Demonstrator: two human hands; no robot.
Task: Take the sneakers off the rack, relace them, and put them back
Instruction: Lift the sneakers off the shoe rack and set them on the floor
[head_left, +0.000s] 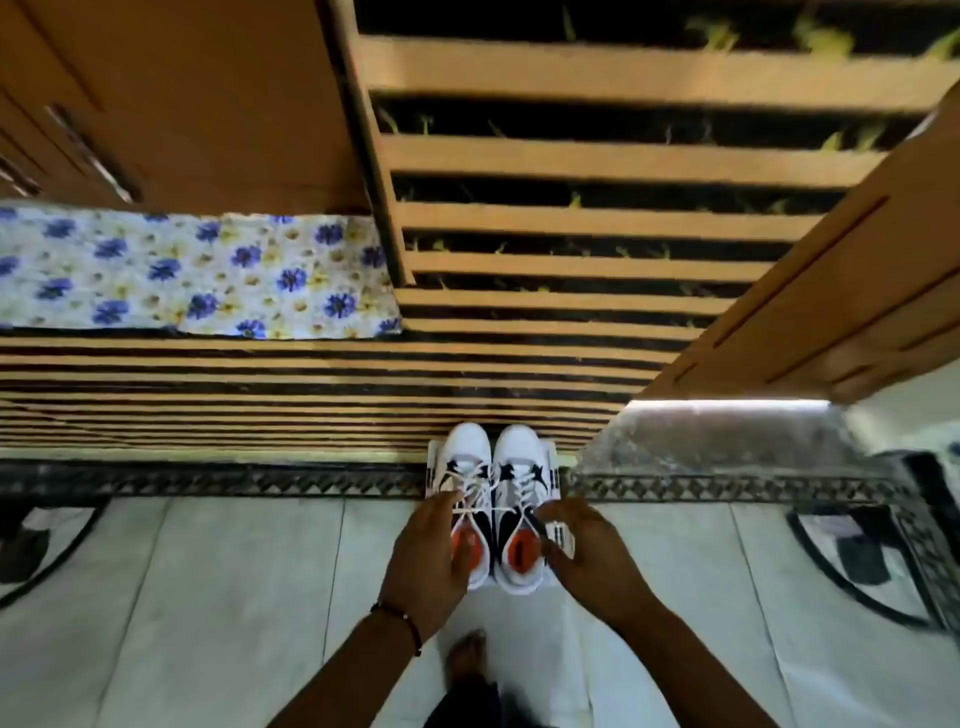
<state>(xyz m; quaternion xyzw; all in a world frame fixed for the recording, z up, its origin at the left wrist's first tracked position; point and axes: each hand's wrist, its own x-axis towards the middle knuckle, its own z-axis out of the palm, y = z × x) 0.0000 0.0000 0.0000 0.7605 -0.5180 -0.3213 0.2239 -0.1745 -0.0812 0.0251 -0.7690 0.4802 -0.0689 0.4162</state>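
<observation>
A pair of white sneakers (491, 499) with black panels, white laces and orange insoles sits side by side, toes pointing at the wooden slatted rack (571, 312). Under them shows a white base with black stripes (557, 470). My left hand (428, 558) clasps the outer side of the left sneaker, thumb up by the laces. My right hand (589, 556) curls round the outer side of the right sneaker, and the striped white edge shows between its thumb and fingers. I cannot tell whether the pair rests on the floor or is lifted.
A blue-flowered cloth (192, 270) lies on the low slatted bench to the left. Wooden cabinet doors (831, 312) stand at the right. A dark patterned border (234, 480) runs across the pale tiled floor (234, 597). My bare foot (467, 657) is below the sneakers.
</observation>
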